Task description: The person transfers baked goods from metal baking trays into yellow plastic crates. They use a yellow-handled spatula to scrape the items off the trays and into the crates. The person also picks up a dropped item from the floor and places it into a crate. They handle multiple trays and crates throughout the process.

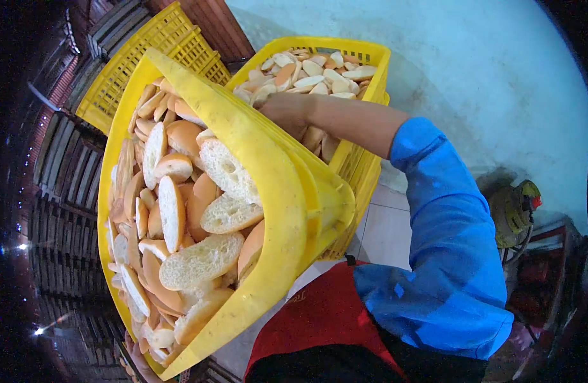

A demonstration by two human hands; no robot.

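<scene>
A yellow plastic crate (279, 225) full of sliced bread pieces (198, 261) fills the near view, tilted close to me. At its lower left edge, my left hand (137, 358) holds the crate from outside; only part of that hand shows. My right arm reaches across behind this crate. My right hand (282, 111) is over a second yellow crate (382, 72), beside its heap of bread slices (313, 72). The near crate's rim partly hides the right hand, and its fingertips are not clear.
The second crate stands on another yellow crate (365, 201) by a pale blue wall (466, 62). More yellow crates (131, 67) lean at the upper left, near stacked dark slatted racks (59, 230). A gas cylinder (511, 210) is at the right, above a tiled floor (387, 225).
</scene>
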